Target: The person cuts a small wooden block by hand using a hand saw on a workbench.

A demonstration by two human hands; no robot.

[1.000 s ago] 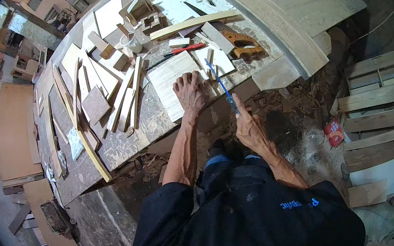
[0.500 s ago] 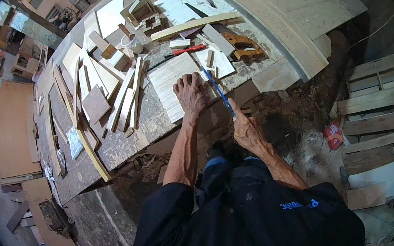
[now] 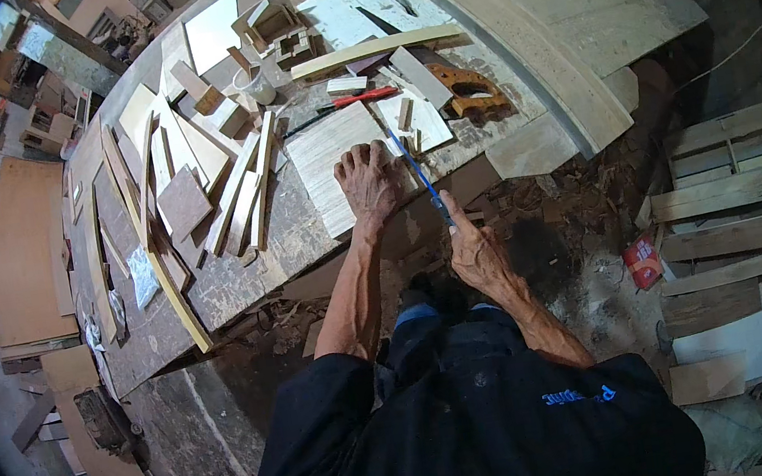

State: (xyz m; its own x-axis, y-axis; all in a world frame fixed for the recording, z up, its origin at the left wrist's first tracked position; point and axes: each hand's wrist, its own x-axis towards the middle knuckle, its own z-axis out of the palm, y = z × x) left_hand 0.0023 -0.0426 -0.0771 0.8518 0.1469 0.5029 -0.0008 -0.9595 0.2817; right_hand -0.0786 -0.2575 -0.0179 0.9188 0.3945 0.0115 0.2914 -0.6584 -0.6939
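My left hand [image 3: 368, 181] presses down on a pale wood-grained board [image 3: 321, 170] at the bench's near edge, its fingers bent and close together. In my right hand [image 3: 478, 249] is the dark handle of a slim blue saw [image 3: 417, 169], seen edge-on from above. The saw's length runs up and left beside the board's right side, past small wooden sticks [image 3: 416, 140] on a white piece [image 3: 428, 116]. From this view I cannot tell whether the blade touches the board. Beneath my left palm the board is hidden.
A wooden-handled handsaw [image 3: 470, 94] and a red-handled tool [image 3: 366, 97] lie beyond the board. Loose wood strips [image 3: 242, 184] crowd the left, near a white cup [image 3: 254, 85]. A long curved panel [image 3: 510, 45] covers the right of the bench. Scraps litter the floor.
My hands keep nearly the same places. The saw is shifted very slightly; the board and the other things stay put.
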